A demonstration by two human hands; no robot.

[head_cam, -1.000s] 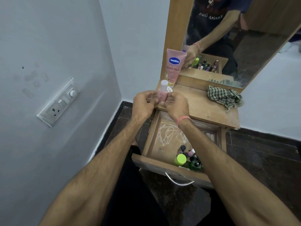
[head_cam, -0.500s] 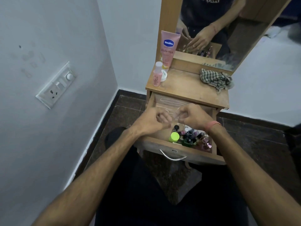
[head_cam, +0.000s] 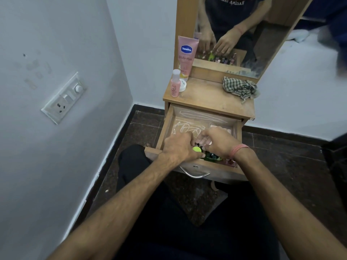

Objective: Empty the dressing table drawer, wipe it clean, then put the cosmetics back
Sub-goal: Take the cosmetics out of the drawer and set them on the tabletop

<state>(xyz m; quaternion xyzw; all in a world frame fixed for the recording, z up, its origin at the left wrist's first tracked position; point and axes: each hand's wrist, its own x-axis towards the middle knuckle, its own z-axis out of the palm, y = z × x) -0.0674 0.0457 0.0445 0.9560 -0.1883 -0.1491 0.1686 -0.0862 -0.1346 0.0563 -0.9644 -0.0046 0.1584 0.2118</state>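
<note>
- Left hand (head_cam: 178,147) and right hand (head_cam: 217,140) reach into the open drawer (head_cam: 169,126); whether either grips anything, I cannot tell.
- Green-capped bottle (head_cam: 196,149) sits between them.
- Pink bottle (head_cam: 175,84) stands at 12 o'clock.

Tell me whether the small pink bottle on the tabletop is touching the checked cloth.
Apart. The head view shows the small pink bottle at the tabletop's left edge and the checked cloth near the right, with bare wood between them.

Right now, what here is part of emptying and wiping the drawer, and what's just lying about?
Belongs to the job:
open drawer
small bottles in its front
green-capped bottle
pink Vaseline tube
small pink bottle
white jar
checked cloth
left hand
right hand

Lying about:
wall socket
mirror
</note>
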